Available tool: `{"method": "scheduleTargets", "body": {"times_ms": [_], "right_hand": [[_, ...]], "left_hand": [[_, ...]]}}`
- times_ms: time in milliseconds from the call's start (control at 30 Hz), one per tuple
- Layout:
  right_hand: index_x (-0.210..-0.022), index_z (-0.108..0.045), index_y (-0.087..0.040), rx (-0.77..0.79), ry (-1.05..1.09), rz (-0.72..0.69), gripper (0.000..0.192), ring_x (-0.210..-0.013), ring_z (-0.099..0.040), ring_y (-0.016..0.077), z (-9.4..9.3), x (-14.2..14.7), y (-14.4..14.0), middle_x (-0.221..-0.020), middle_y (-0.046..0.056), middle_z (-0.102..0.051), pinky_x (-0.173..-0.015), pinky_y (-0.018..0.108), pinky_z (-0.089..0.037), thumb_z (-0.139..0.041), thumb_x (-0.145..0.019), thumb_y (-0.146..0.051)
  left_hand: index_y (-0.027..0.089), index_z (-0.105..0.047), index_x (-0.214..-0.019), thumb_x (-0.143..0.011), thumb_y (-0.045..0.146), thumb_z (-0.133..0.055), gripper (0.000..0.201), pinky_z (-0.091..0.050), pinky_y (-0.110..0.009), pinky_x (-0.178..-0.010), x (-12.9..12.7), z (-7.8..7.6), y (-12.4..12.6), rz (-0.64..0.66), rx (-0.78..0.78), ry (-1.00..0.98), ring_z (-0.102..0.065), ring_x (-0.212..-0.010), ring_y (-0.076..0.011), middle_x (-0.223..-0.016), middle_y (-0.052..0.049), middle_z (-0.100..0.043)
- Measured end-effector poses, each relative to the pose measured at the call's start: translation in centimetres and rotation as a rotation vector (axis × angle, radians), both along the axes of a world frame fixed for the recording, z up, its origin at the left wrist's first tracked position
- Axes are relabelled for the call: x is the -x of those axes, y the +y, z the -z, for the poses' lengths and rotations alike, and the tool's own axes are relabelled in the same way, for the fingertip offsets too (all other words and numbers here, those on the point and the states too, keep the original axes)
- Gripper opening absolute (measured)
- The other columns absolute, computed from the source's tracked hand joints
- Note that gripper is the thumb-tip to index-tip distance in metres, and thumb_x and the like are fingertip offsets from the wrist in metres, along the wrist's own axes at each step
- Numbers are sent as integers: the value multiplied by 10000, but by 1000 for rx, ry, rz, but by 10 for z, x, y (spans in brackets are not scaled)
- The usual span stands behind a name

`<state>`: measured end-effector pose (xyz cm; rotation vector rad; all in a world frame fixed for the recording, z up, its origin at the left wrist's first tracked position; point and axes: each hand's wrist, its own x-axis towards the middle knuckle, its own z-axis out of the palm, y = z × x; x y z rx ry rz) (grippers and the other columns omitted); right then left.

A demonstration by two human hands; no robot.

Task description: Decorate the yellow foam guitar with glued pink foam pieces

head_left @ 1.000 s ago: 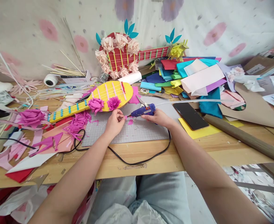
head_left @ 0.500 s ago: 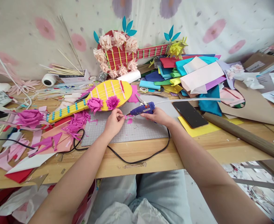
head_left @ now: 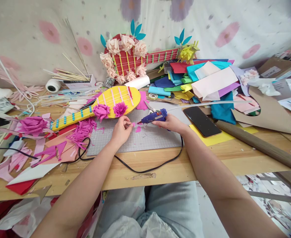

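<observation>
My right hand (head_left: 172,124) is wrapped round a blue glue gun (head_left: 155,116), whose nozzle points left. A long clear glue stick (head_left: 192,105) sticks out of its back. Over the grey cutting mat (head_left: 150,140), my left hand (head_left: 122,130) pinches a small piece of pink paper (head_left: 133,124), mostly hidden by the fingertips. The nozzle is a short way right of that piece. Just behind the left hand lies a yellow paper guitar (head_left: 105,99) with pink strings, blue frets and two magenta paper flowers (head_left: 120,109). Magenta scraps (head_left: 138,129) lie on the mat.
A red guitar (head_left: 123,61) with pale pink flowers leans at the back wall. Folded coloured paper (head_left: 214,79) is heaped at right, behind a black phone (head_left: 201,121) and a wooden rod (head_left: 259,143). The black cord (head_left: 145,172) loops along the front; magenta fringe (head_left: 82,130) lies left.
My right hand has drawn the glue gun slightly to the right, so its nozzle is farther from my left fingertips. My left hand keeps its pinch in nearly the same place.
</observation>
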<state>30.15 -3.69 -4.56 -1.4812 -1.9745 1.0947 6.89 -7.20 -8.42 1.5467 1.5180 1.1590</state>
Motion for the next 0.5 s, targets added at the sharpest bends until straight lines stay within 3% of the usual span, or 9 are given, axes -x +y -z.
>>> {"method": "scheduleTargets", "body": {"times_ms": [167, 333, 500], "right_hand": [[-650, -597, -155, -103, 97, 214, 444, -471, -405, 90, -2, -20, 9, -533, 4, -519, -465, 246, -331, -603, -669, -599], [-763, -650, -134, -202, 42, 533, 472, -518, -495, 140, 16, -32, 27, -583, 43, -577, -524, 276, -384, -576, -681, -593], [-850, -649, -142, -250, -182, 533, 539, -730, -603, 247, 29, -32, 35, -760, 116, -655, -640, 335, -425, -538, -685, -642]], "left_hand": [[222, -386, -843, -724, 250, -601, 247, -420, -228, -537, -1, -2, -1, 14, 33, -78, -549, -523, -97, -690, 42, -627], [221, -412, -887, -723, 272, -614, 266, -418, -220, -527, -2, -6, -5, 48, 16, -100, -548, -538, -97, -702, 32, -639], [216, -423, -812, -755, 306, -586, 195, -412, -205, -515, -5, -12, -13, -13, -110, -82, -515, -548, -84, -695, 29, -593]]}}
